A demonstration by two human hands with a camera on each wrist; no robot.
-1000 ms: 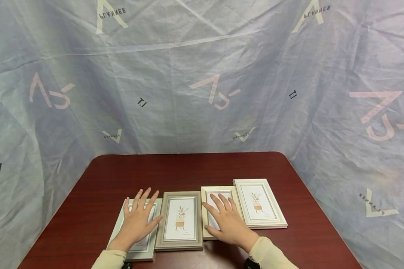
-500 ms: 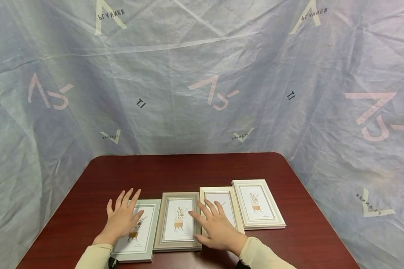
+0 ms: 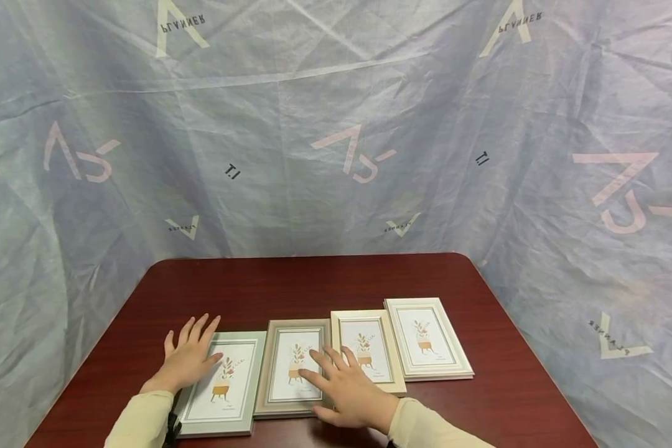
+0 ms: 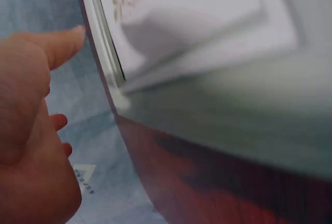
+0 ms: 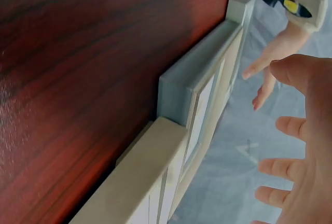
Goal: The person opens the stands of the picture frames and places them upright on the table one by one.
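Note:
Several picture frames with a printed plant drawing lie face up in a row. A pale green frame (image 3: 245, 398) is at the left, then a taupe frame (image 3: 264, 389), a cream frame (image 3: 393, 348) and a white frame (image 3: 463, 351). My left hand (image 3: 182, 364), fingers spread, is over the green frame's left edge; the left wrist view shows its thumb (image 4: 65, 45) apart from that frame. Over the taupe and cream frames hovers my right hand (image 3: 355, 392), its fingers extended and holding nothing. A gap separates it from the frames in the right wrist view.
The frames lie on a dark red wooden table (image 3: 308, 283), near its front. Grey printed cloth (image 3: 280, 155) hangs behind the table and along both sides. A black band with a yellow patch (image 5: 290, 6) is on the left wrist.
Both hands have moved left. The left hand has uncovered most of the green frame, and the right hand has shifted from the cream frame toward the taupe one. The frames look unmoved.

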